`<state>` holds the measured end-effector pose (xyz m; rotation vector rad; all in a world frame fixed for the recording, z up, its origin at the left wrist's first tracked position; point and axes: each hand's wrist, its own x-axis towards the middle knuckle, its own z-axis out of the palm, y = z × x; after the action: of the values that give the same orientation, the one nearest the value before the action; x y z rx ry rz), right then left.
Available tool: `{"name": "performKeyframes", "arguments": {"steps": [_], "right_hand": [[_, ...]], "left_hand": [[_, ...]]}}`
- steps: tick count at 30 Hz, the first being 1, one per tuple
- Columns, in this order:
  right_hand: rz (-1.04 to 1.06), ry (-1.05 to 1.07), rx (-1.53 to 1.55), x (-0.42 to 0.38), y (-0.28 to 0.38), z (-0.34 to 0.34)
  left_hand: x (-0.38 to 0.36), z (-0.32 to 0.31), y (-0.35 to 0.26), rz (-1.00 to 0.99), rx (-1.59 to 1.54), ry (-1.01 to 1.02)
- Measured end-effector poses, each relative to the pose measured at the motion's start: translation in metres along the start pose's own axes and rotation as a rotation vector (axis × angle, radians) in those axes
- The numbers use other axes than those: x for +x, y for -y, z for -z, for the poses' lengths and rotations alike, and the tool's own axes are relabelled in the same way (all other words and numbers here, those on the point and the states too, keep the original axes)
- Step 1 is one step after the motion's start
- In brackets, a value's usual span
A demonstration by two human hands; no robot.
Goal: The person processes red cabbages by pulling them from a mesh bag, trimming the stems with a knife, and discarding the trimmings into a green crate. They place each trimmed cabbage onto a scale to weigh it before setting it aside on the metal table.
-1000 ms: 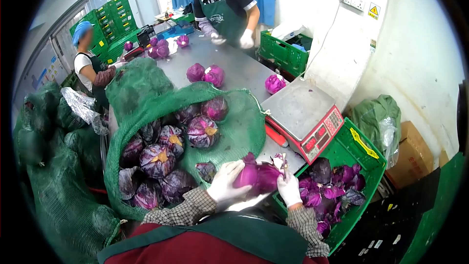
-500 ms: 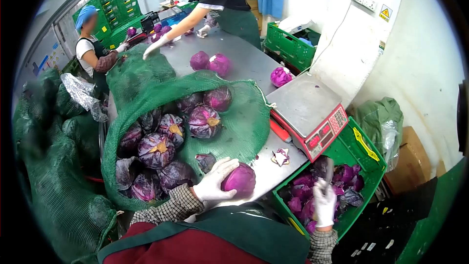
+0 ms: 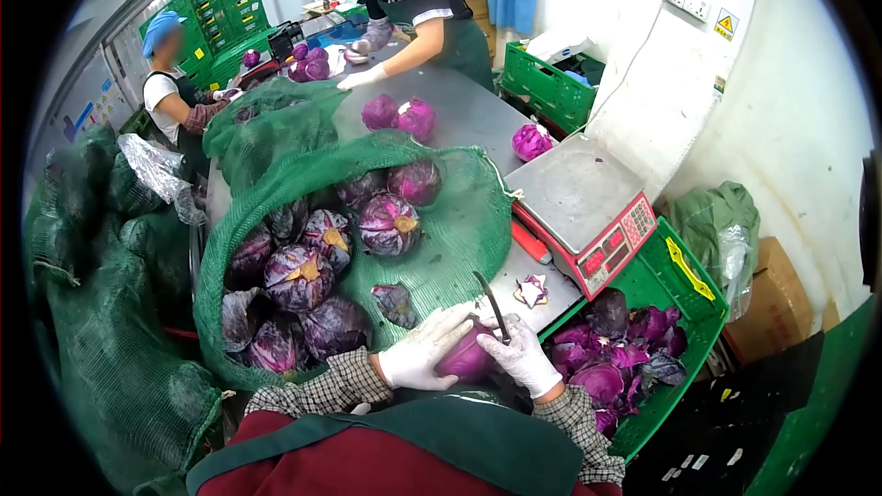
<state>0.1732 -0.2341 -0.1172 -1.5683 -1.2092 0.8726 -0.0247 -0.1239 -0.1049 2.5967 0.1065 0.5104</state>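
My left hand (image 3: 425,349), in a white glove, is wrapped round the side of a peeled purple cabbage (image 3: 467,361) at the table's front edge. My right hand (image 3: 525,360), also gloved, grips a knife (image 3: 491,301) against the cabbage's right side. The knife's dark, narrow blade points up and away from me; its handle is hidden in my fingers. Just beyond my left hand lies a loose dark leaf (image 3: 395,304). A cut-off cabbage piece (image 3: 531,291) rests on the metal near the scale. Unpeeled cabbages (image 3: 299,277) fill the open green mesh bag (image 3: 441,262) to the left.
A red scale (image 3: 588,211) stands right of the bag, with a red-handled tool (image 3: 530,242) beside it. Below sits a green crate (image 3: 691,349) of purple leaves. Peeled cabbages (image 3: 414,118) lie farther back. Two co-workers (image 3: 432,28) stand across the table. Full mesh sacks (image 3: 119,349) crowd the left.
My right hand has come from above the leaf crate to the cabbage, bringing the knife. My left hand and the cabbage shifted slightly right. The nearer co-worker's arm drew back from the mesh.
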Motion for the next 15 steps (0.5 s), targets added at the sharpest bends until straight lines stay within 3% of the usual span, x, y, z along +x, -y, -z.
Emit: {"name": "performKeyframes", "arguments": {"steps": [4, 8, 10, 14, 15], "right_hand": [[0.244, -0.097, -0.226, 0.001, -0.013, -0.002], [-0.050, -0.117, -0.017, 0.000, -0.003, 0.000], [-0.118, -0.093, 0.099, -0.002, -0.006, -0.004], [0.250, -0.222, -0.197, 0.003, -0.008, -0.022], [0.106, -0.213, -0.167, 0.004, -0.003, -0.017]], "left_hand": [[-0.002, 0.007, 0.001, 0.004, 0.023, 0.053], [-0.009, 0.019, 0.007, -0.001, 0.039, 0.075], [-0.011, 0.024, 0.004, 0.123, 0.062, 0.139], [-0.006, 0.012, -0.016, 0.426, 0.082, 0.130], [-0.004, 0.008, -0.020, 0.484, 0.095, 0.099]]}}
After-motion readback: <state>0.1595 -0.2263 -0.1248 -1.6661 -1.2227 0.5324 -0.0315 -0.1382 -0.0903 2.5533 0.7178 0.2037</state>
